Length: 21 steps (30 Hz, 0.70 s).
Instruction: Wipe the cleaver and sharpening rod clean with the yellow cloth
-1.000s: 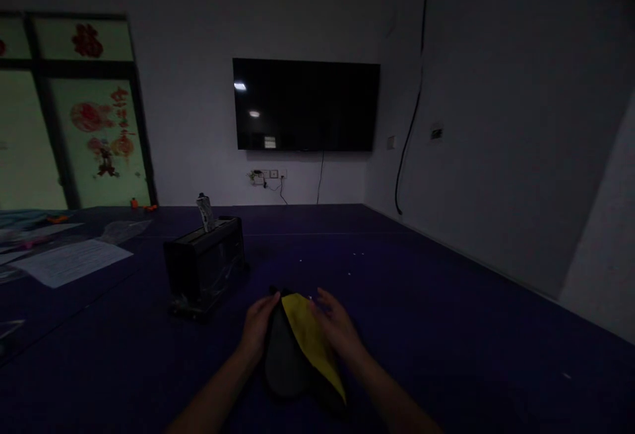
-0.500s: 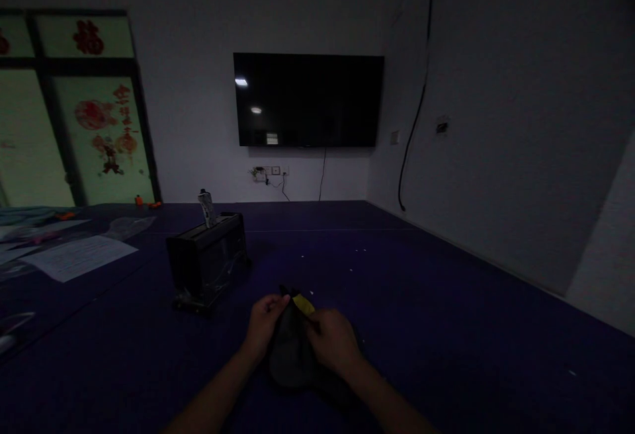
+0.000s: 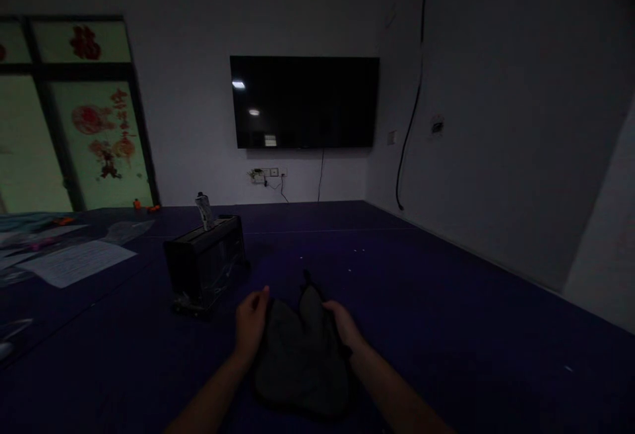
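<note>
A dark grey cloth item (image 3: pixel 300 354), shaped like an oven mitt, lies on the dark blue surface (image 3: pixel 446 328) in front of me. My left hand (image 3: pixel 252 325) pinches its left upper edge with curled fingers. My right hand (image 3: pixel 342 327) grips its right edge, fingers tucked against the fabric. No yellow side of the cloth shows. The room is very dim.
A black box-like appliance (image 3: pixel 206 265) with a small upright object (image 3: pixel 203 211) on top stands just left of my hands. Papers (image 3: pixel 74 262) lie at far left. A wall television (image 3: pixel 303 103), sockets and a hanging cable (image 3: pixel 409 123) are beyond.
The yellow face of the cloth item that showed earlier has been folded or turned out of sight. My hands have moved apart to its two edges, and the item now lies spread wider.
</note>
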Available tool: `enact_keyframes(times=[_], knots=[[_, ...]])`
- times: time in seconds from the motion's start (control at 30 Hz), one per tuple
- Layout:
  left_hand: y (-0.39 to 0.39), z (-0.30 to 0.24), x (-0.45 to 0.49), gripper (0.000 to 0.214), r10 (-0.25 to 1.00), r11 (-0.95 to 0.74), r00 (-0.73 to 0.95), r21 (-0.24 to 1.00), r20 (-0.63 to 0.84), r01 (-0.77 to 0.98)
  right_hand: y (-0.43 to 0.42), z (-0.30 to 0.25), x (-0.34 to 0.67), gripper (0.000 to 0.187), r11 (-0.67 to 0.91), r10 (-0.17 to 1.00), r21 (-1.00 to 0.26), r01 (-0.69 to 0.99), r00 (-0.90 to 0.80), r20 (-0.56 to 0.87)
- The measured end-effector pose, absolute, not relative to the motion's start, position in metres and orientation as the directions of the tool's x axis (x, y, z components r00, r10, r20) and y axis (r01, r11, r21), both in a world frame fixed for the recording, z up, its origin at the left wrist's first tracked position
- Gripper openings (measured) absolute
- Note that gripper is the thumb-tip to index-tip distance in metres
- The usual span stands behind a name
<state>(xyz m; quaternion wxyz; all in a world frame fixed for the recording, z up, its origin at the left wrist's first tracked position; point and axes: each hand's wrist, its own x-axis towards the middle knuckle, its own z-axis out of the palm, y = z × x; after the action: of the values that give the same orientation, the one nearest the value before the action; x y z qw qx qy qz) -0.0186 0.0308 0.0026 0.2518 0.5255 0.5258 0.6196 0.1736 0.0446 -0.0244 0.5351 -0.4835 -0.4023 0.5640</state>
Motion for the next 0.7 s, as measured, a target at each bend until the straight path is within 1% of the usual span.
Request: enact_keyframes(times=[0.07,0.17,0.23,0.3,0.33,0.37,0.4,0.43,0.47,0.5,0.53,0.57,0.63,0.67,0.7], knots=[[0.030,0.005,-0.024,0.045,0.807,-0.393,-0.317,0.854,0.498,0.341,0.047,-0.025,0.174,0.019,-0.084,0.992,-0.980,-0.182,0.079,-0.100],[0.032,0.019,-0.031,0.043,0.645,-0.546,-0.218,0.642,0.732,0.538,0.048,-0.023,0.175,0.016,-0.026,0.992,-0.994,-0.108,0.122,-0.039],[0.036,0.036,-0.034,0.039,0.558,-0.612,-0.137,0.517,0.819,0.599,0.046,-0.022,0.173,0.015,0.006,0.992,-0.999,-0.050,0.125,0.000],[0.042,0.060,-0.034,0.031,0.467,-0.646,-0.096,0.413,0.879,0.642,0.042,-0.022,0.170,0.016,0.039,0.993,-0.999,0.018,0.114,0.041],[0.045,0.074,-0.035,0.028,0.364,-0.645,-0.078,0.312,0.928,0.698,0.040,-0.021,0.169,0.017,0.059,0.992,-0.997,0.056,0.107,0.064],[0.048,0.089,-0.035,0.024,0.257,-0.608,-0.087,0.231,0.962,0.760,0.038,-0.021,0.168,0.018,0.079,0.991,-0.992,0.095,0.100,0.089],[0.051,0.104,-0.037,0.020,0.162,-0.552,-0.119,0.190,0.980,0.812,0.036,-0.021,0.167,0.018,0.101,0.989,-0.986,0.133,0.094,0.114],[0.055,0.119,-0.040,0.019,0.086,-0.490,-0.173,0.193,0.981,0.850,0.034,-0.020,0.166,0.019,0.122,0.987,-0.978,0.168,0.087,0.138],[0.059,0.133,-0.045,0.022,0.045,-0.430,-0.241,0.237,0.969,0.871,0.032,-0.019,0.166,0.019,0.141,0.984,-0.970,0.198,0.080,0.159],[0.063,0.146,-0.051,0.030,0.033,-0.374,-0.315,0.304,0.949,0.876,0.030,-0.018,0.165,0.019,0.156,0.982,-0.963,0.218,0.073,0.176],[0.067,0.157,-0.059,0.041,0.051,-0.324,-0.386,0.380,0.921,0.866,0.028,-0.017,0.164,0.020,0.176,0.979,-0.955,0.240,0.058,0.195],[0.072,0.167,-0.068,0.052,0.093,-0.262,-0.455,0.463,0.885,0.847,0.026,-0.016,0.163,0.021,0.196,0.976,-0.942,0.271,0.036,0.213],[0.081,0.182,-0.089,0.073,0.237,-0.089,-0.573,0.605,0.785,0.792,0.021,-0.014,0.161,0.023,0.232,0.969,-0.900,0.370,-0.009,0.246],[0.086,0.188,-0.100,0.077,0.281,-0.054,-0.587,0.623,0.759,0.780,0.018,-0.013,0.160,0.024,0.248,0.965,-0.867,0.432,-0.028,0.262],[0.090,0.192,-0.109,0.077,0.336,-0.014,-0.600,0.641,0.726,0.768,0.016,-0.012,0.159,0.025,0.262,0.960,-0.831,0.491,-0.046,0.276]])
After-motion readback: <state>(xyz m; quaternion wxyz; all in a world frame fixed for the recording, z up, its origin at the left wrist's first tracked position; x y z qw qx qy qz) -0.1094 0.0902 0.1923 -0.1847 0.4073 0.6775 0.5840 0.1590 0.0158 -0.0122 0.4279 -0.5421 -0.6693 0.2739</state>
